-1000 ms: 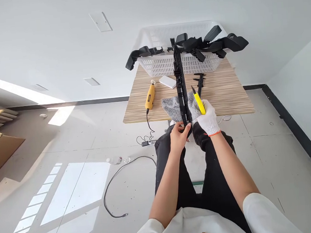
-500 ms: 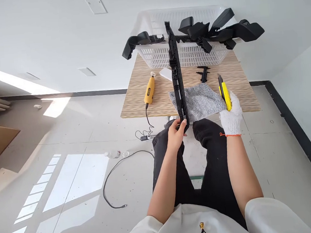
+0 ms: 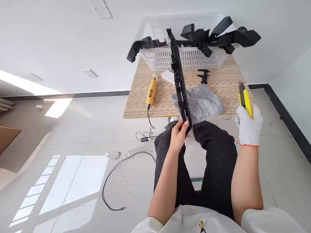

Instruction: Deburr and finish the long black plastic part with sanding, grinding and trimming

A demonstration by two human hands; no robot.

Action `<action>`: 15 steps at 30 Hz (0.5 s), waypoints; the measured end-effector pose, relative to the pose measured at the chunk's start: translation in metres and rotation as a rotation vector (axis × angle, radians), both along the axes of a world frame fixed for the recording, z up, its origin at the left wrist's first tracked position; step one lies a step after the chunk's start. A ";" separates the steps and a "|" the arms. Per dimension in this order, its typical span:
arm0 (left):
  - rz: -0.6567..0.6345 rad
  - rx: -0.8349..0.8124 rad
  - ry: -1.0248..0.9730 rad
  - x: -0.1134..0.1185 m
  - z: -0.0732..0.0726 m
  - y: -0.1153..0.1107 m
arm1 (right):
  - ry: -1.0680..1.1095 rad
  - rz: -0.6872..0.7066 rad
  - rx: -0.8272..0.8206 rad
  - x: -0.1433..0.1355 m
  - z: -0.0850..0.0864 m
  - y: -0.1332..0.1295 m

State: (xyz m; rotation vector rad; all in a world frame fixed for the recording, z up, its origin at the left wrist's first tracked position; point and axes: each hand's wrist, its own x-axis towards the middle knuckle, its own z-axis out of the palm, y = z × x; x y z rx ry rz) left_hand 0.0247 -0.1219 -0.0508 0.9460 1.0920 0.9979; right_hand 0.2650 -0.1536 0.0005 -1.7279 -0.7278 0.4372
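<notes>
My bare left hand (image 3: 178, 135) grips the lower end of a long black plastic part (image 3: 179, 81), which stands up over the table's front edge, its top in front of the basket. A grey cloth (image 3: 204, 102) lies behind and to the right of the part. My right hand (image 3: 249, 126), in a white glove with an orange hem, is closed round a yellow and black utility knife (image 3: 247, 102), pointing up beyond the table's right front corner.
On the wooden table (image 3: 136, 103) lie a yellow rotary tool (image 3: 151, 92), a white flat item (image 3: 168, 76) and black calipers (image 3: 203, 76). Black parts (image 3: 219, 39) rest across a white basket (image 3: 161, 61). Cables (image 3: 104, 187) and a bottle (image 3: 113, 155) are on the floor.
My right hand has moved right with the knife, away from the cloth and off the table's corner. My left hand still holds the black part; the view has shifted slightly.
</notes>
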 end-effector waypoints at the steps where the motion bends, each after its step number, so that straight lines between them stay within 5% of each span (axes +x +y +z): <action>1: -0.002 0.008 0.001 0.000 -0.001 -0.001 | 0.036 0.101 -0.054 -0.004 0.003 -0.008; 6: 0.012 -0.006 0.024 -0.001 -0.004 -0.002 | -0.242 0.481 -0.342 -0.030 0.015 -0.024; 15: -0.043 -0.008 0.051 0.001 0.000 -0.002 | -0.462 0.386 -0.325 -0.069 0.018 0.080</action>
